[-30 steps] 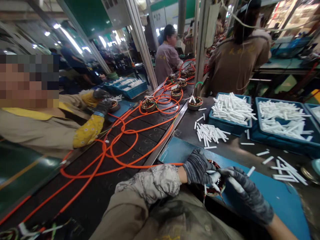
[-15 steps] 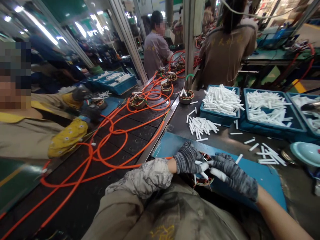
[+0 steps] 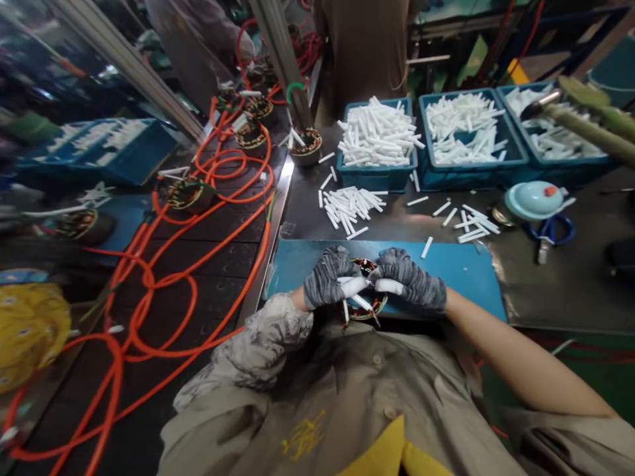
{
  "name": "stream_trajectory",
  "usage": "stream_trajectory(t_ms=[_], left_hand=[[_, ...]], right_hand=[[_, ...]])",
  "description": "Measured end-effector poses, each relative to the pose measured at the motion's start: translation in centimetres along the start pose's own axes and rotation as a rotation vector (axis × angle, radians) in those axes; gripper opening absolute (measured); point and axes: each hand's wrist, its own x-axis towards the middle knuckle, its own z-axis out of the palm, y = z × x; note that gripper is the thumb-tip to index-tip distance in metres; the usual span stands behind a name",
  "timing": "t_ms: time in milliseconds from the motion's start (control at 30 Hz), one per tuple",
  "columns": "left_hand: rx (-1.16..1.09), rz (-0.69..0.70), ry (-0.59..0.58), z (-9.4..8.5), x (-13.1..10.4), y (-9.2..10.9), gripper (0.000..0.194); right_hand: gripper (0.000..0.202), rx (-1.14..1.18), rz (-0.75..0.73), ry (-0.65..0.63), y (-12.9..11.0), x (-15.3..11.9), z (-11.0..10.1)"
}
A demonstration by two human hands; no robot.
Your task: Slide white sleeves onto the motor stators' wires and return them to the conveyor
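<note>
**Left hand [image 3: 326,277] and right hand [image 3: 411,279] at the wound ring [image 3: 380,307], near edge of the blue mat [image 3: 461,264]**

Biggest first: you're at a dark worktop [image 3: 550,291], which runs beyond and to the right of the mat. Your tan shirt [image 3: 426,377] fills the near side of the mat. Three blue bins [image 3: 378,180] of white tubes stand in a row past the mat's far edge.

Both hands wear grey gloves, whitish at the thumbs. Left is over the left part of the mat, right nearer its middle; fingers curled inward, tips just apart from each other. Can't tell whether either pair of fingertips is clamped on anything; the contact is too small to see.

The ring sits between them, left of the mat's centre, opening up. Key relation: the slanted tube [image 3: 364,302] lies just to your left thumb's near side, long axis running from far left to near right; left hand is nearer. A shorter tube [image 3: 346,311] points toward you at the ring's left.

A loose pile [image 3: 351,206] of tubes lies past the mat's far edge, toward its left.

Writing: yellow stitching [image 3: 303,436] on your shirt, not legible. No brand or label readable.
</note>
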Motion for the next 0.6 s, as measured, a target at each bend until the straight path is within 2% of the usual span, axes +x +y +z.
stream_trajectory(t_ms=[67,133,200,300,400,467,533,600], left_hand=[[0.012,0.022,-0.033,-0.6,-0.1,0.3,0.045],[0.072,0.039,-0.133,-1.5,0.1,0.9,0.046],[0.186,-0.005,-0.257,-2.4,0.5,1.8,0.051],[0.358,-0.112,-0.341,-2.8,1.5,3.3,0.051],[0.444,-0.137,-0.338,-2.0,2.7,4.8,0.041],[0.463,-0.135,-0.317,-1.1,3.1,5.4,0.035],[0.445,-0.105,-0.251,-0.5,3.0,5.2,0.031],[0.37,-0.034,-0.146,-0.3,2.5,4.3,0.036]], right_hand=[[0.059,-0.072,-0.044,-0.026,-0.3,0.0,0.1],[0.054,-0.217,-0.057,-0.011,-0.5,-0.2,0.5],[0.047,-0.313,-0.061,0.016,-0.5,-0.8,0.9],[0.037,-0.127,-0.044,0.077,-0.1,-1.9,1.1],[0.038,0.259,0.143,0.232,0.2,-3.1,0.8],[0.039,0.426,0.274,0.304,0.3,-3.8,0.7],[0.036,0.47,0.343,0.342,0.3,-4.7,0.7],[0.032,0.422,0.368,0.402,0.2,-5.7,0.7]])
